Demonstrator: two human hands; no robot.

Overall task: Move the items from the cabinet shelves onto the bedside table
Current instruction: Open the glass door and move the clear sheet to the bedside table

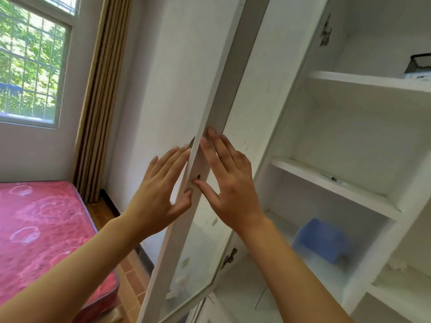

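A white cabinet stands open with its glass-paned door swung out edge-on toward me. My left hand lies flat with straight fingers against the door's outer side. Against its inner side my right hand lies flat, fingers straight, thumb on the door's edge. On a lower shelf sits a blurred blue box. A black mesh container stands on the top shelf at the right edge. A small dark item lies on the middle shelf's front edge.
A bed with a red patterned mattress fills the lower left. A window and a striped brown curtain are at the back left. Tiled floor runs between bed and wall. No bedside table is in view.
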